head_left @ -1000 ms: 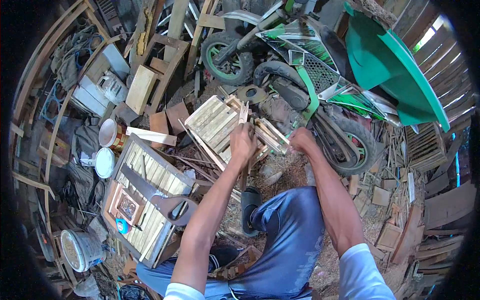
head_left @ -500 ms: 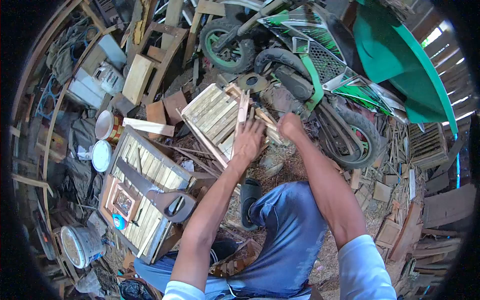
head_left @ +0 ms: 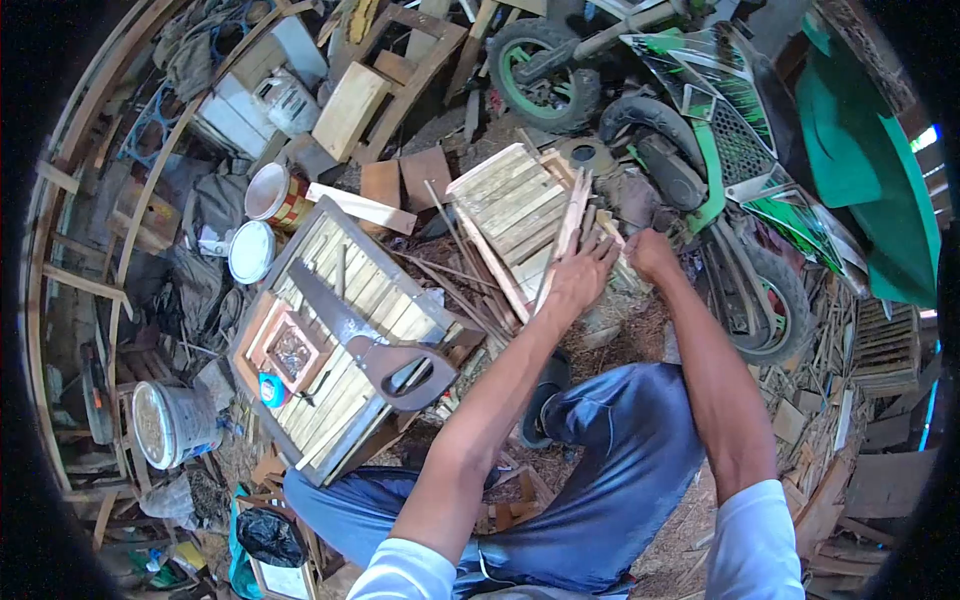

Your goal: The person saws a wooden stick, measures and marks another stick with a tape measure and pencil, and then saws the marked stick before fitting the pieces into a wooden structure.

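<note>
My left hand lies over several thin wooden strips, its fingers stretched out and slightly apart. The strips rest at the right side of a slatted wooden panel. Just right of it, my right hand is closed in a fist by the strips' ends; what it holds, if anything, is hidden. Nearer to me on the left stands a slatted wooden bench top. On it are a handsaw, a small wooden frame and a blue tape measure.
A green motorbike stands behind my hands, with a green sheet beside it. Buckets, one with a white lid and another grey-white, stand on the left. Wood scraps litter the ground at right.
The view has swung, so everything sits further right in the picture. Both hands stay at the strips, with little visible change in their grip.
</note>
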Motion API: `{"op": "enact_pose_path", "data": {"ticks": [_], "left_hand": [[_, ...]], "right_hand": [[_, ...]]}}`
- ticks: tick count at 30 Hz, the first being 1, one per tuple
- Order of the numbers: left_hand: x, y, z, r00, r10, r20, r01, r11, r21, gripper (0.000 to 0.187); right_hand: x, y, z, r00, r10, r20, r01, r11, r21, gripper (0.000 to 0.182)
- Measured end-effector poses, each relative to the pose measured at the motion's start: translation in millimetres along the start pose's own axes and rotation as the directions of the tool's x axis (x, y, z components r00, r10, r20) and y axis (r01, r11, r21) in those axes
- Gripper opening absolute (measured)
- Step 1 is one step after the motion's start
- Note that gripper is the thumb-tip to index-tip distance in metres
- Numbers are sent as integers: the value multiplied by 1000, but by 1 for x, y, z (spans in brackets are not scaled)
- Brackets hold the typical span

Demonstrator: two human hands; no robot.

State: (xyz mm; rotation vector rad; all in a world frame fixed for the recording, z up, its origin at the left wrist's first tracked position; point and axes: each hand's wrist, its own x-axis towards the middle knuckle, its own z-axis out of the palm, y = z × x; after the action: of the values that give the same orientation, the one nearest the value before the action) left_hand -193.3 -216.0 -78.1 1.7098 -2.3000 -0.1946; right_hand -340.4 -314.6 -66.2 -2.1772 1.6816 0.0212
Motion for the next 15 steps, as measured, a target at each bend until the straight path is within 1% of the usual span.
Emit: {"op": "enact_pose_path", "data": {"ticks": [1, 3, 4, 5, 6, 7, 8, 9, 11, 12, 14, 15], "left_hand": [[-4, -5, -5, 999, 16, -49, -18, 999, -38, 51], [-16, -13, -22, 975, 26, -219, -67, 981, -183, 49], [-21, -14, -38, 953, 25, -302, -105, 962, -254, 48], [-26, -22, -60, 911, 20, -412, -153, 944, -292, 49], [-33, -37, -64, 885, -29, -464, -167, 911, -376, 48], [-43, -43, -80, 864, -132, -486, -98, 902, -420, 46], [-53, -47, -101, 854, -212, -474, -32, 890, -456, 43], [-63, -64, -101, 834, -301, -463, 52, 877, -478, 37], [-81, -80, -119, 823, -482, -301, 301, 819, -489, 36], [-87, -92, -117, 818, -505, -276, 351, 818, -455, 32], [-98, -104, -122, 835, -522, -173, 391, 785, -480, 29], [-100, -99, -128, 824, -546, -152, 407, 756, -512, 30]], "right_hand": [[-5, -13, -9, 1000, 1, 20, -1, 1000, -9, 18], [-16, -29, -35, 998, 7, 67, -5, 1000, -30, 25], [-17, -35, -36, 998, 38, 43, -38, 999, -6, 25], [-15, -40, -38, 997, 78, 14, -78, 997, 16, 26], [-17, -43, -39, 992, 126, -12, -126, 991, 38, 27], [-22, -52, -44, 992, 118, -51, -120, 992, -33, 27], [-26, -57, -46, 992, 102, -72, -105, 994, -30, 26], [-27, -61, -48, 992, 83, -95, -86, 996, -26, 24], [-26, -69, -46, 991, 33, -126, -32, 999, 3, 23], [-24, -73, -47, 990, -1, -138, 4, 1000, 24, 23], [-26, -82, -52, 988, -46, -149, 55, 997, 54, 24], [-28, -87, -56, 987, -59, -146, 69, 996, 64, 24]]}}
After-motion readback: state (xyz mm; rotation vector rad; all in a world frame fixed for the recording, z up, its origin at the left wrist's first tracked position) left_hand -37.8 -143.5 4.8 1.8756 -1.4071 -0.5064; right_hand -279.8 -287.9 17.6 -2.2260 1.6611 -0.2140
